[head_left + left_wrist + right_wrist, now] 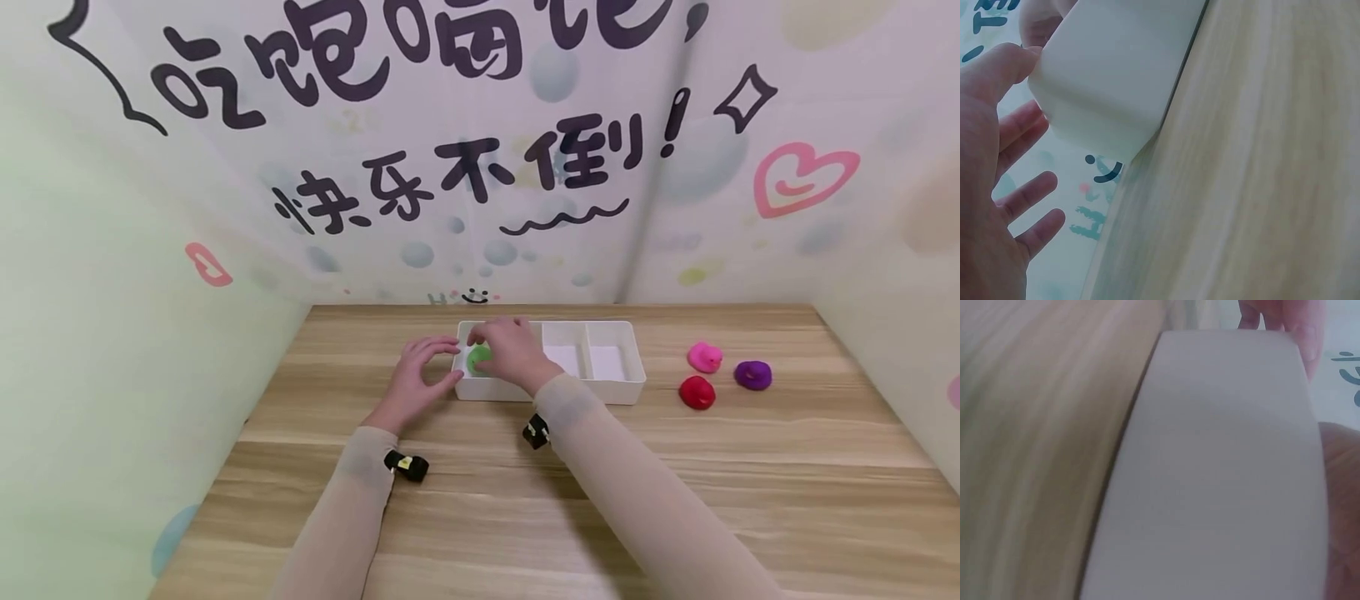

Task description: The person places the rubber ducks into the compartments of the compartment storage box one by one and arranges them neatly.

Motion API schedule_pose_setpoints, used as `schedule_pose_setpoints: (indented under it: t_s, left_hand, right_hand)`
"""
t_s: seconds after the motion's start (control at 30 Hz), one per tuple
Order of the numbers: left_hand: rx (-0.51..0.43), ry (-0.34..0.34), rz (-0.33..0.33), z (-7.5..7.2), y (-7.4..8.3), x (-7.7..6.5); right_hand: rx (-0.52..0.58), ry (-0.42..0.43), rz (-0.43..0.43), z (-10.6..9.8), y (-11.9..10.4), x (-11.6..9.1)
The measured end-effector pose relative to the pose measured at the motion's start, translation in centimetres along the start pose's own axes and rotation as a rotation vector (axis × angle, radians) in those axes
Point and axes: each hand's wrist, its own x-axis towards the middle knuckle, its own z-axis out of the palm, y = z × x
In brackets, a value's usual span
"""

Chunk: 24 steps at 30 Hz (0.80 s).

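A white divided box (551, 392) stands on the table, its long side toward me. At its left end, my left hand (416, 375) has the thumb and two fingertips at the corner and end wall; the other fingers are extended in the left wrist view. My right hand (512, 346) reaches into the leftmost compartment with fingers and thumb curled about a green rubber duck (477, 358). Part of the duck is hidden behind the thumb. In the right wrist view the box's front wall (1210, 469) covers most of that hand.
Right of the box lie a pink rubber duck (705, 357), a red rubber duck (697, 392) and a purple rubber duck (753, 375) on the wood-grain table (465, 533). A printed cloth wall (420, 233) rises behind the table's back edge.
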Motion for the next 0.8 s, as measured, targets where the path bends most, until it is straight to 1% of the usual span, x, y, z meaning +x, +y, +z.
schedule_pose_setpoints:
  t_s: [0.1,0.2,0.33,0.53,0.7,0.8]
  left_hand:
    - [0.000,-0.002,-0.006,0.1,0.0,0.0]
    - [-0.003,-0.001,-0.007,0.1,0.0,0.0]
    - [-0.001,-0.006,-0.004,0.2,-0.1,0.0]
    - [-0.002,-0.006,-0.018,0.1,-0.3,0.0]
    - [0.005,0.007,-0.023,0.1,-0.3,-0.1]
    - [0.006,0.002,-0.018,0.1,-0.1,-0.1]
  right_hand:
    - [0.034,0.046,-0.024,0.1,0.5,-0.4]
    - [0.065,0.110,-0.036,0.0,0.9,-1.0]
    - [0.099,0.188,-0.015,-0.6,1.1,-2.0]
    - [0.120,0.257,0.015,-1.7,1.8,-3.4]
    - [0.105,0.329,0.000,-2.5,2.6,-4.7]
    - [0.065,0.368,-0.004,-2.8,3.3,-5.7]
